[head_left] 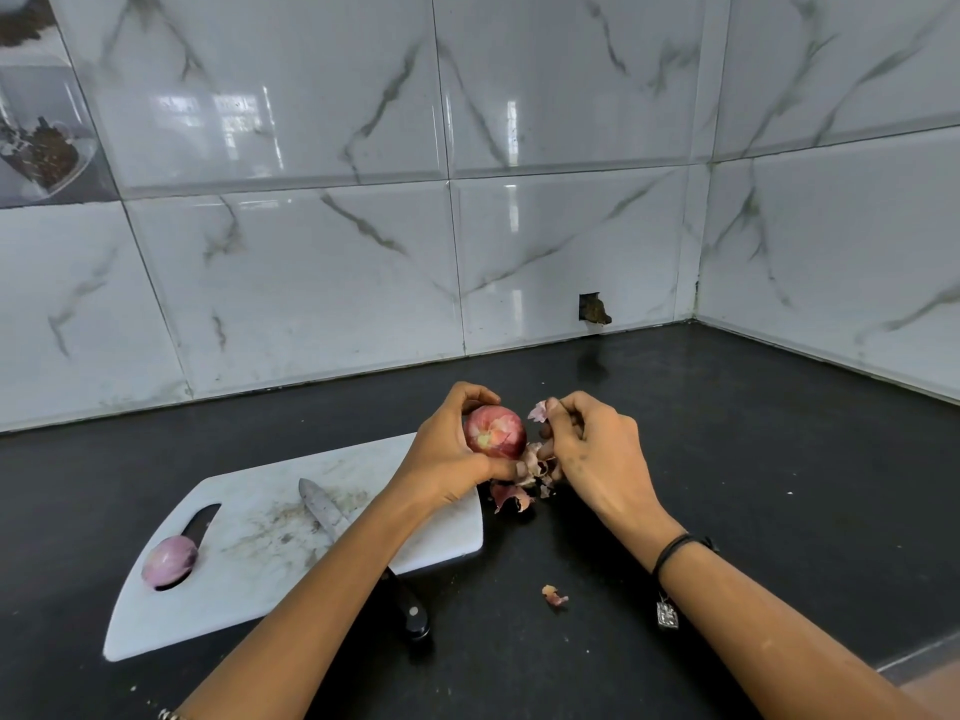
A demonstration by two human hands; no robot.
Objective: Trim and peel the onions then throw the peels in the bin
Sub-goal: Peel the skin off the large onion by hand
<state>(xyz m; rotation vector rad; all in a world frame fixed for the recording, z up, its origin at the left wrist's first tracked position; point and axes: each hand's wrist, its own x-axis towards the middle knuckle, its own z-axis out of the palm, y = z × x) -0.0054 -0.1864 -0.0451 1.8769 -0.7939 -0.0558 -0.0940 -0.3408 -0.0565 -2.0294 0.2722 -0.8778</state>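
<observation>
Pinching a torn strip of skin point(538, 410) just right of centre, the fingers point(558, 407) of your right hand point(597, 454) are curled closed on it. They sit slightly apart from the bulb, which looks like a pull to tear the layer free. The fingers point(470, 394) of your left hand point(452, 454) wrap round the red onion point(493, 431), thumb underneath. They hold it up off the worktop point(753, 459) with a pale cut end facing you, probably so you can see where skin remains.

Both hands work just past the right edge of the white cutting board point(249, 574). They are over a heap of peels point(511, 496) on the dark worktop, seemingly so the scraps fall in one place, ready to gather. A stray scrap point(555, 596) lies apart, lower in the frame.

Left of centre, the knife point(324, 506) rests blade-flat on the board, its black handle passing under your left forearm and overhanging the near edge. It is set aside while you peel. A peeled onion point(170, 561) sits in the board's lower left corner, by the handle slot. No bin shows anywhere in the frame.
</observation>
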